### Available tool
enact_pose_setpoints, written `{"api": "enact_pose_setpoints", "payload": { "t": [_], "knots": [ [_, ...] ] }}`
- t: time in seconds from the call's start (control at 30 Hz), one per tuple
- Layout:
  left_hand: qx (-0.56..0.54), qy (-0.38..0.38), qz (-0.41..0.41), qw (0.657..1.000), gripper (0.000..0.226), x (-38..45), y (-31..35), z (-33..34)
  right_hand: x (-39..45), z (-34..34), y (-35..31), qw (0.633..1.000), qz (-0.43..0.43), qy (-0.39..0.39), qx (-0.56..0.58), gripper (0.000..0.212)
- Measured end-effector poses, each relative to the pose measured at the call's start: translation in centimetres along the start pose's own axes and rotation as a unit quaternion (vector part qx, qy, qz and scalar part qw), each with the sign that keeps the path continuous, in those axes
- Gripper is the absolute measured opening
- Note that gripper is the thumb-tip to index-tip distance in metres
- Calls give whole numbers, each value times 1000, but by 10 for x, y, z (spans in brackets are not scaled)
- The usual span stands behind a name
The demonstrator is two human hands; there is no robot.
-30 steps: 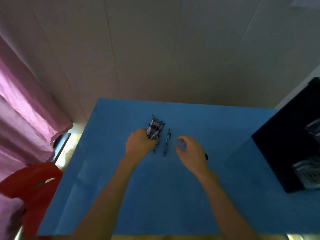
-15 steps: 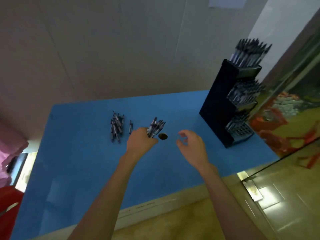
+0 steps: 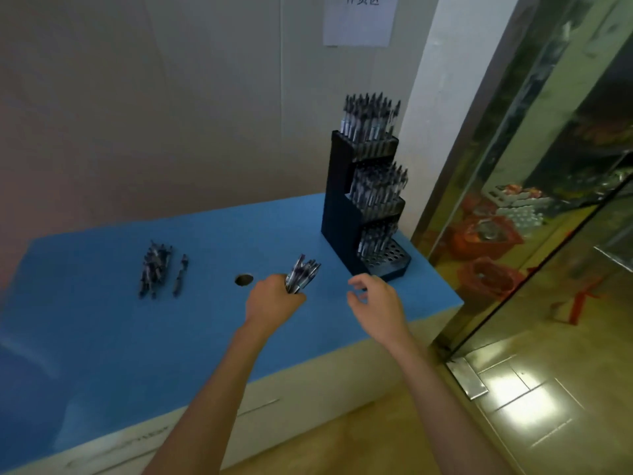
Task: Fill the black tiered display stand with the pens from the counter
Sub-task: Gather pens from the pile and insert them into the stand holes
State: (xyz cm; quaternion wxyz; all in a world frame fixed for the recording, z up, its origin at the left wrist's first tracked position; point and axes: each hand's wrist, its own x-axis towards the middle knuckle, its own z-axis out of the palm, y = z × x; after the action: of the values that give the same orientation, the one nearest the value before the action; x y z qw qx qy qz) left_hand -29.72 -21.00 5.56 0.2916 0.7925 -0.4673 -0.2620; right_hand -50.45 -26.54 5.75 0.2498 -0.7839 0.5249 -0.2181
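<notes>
My left hand (image 3: 274, 299) grips a bundle of pens (image 3: 303, 271) whose tips point up and to the right, above the blue counter (image 3: 102, 337). My right hand (image 3: 375, 301) hovers beside it with loosely curled fingers and holds nothing. The black tiered display stand (image 3: 339, 207) stands at the counter's far right. Its top and middle tiers are packed with pens, and the lowest tier holds pens at the back with bare holes (image 3: 394, 257) in front. A pile of pens (image 3: 154, 269) and one single pen (image 3: 180, 274) lie on the counter to the left.
A round hole (image 3: 244, 279) is cut in the counter just left of my left hand. A mirrored glass door (image 3: 548, 166) stands to the right of the counter, with shiny floor (image 3: 513, 406) below. A paper sign (image 3: 358, 18) hangs on the wall.
The view has swung right, bringing the whole stand into sight. My left hand has carried the bundle of pens away from the pile toward the stand, and my right hand moved along with it.
</notes>
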Motion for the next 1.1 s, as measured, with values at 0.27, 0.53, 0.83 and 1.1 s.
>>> {"api": "enact_pose_setpoints", "payload": {
  "t": [0.27, 0.53, 0.83, 1.1],
  "knots": [
    [12, 30, -7, 999, 23, -34, 80, 78, -6, -75, 82, 1000, -23, -2, 4, 26],
    [10, 37, -45, 998, 25, -44, 122, 129, 7, -106, 126, 998, -49, -29, 16, 25],
    [-43, 53, -88, 994, 17, -1, 145, 151, 60, -102, 143, 975, -21, -114, 192, 12],
    [-111, 64, -101, 987, 22, 34, 164, 165, 109, -96, 135, 929, 20, -198, 313, 12]
  ]
}}
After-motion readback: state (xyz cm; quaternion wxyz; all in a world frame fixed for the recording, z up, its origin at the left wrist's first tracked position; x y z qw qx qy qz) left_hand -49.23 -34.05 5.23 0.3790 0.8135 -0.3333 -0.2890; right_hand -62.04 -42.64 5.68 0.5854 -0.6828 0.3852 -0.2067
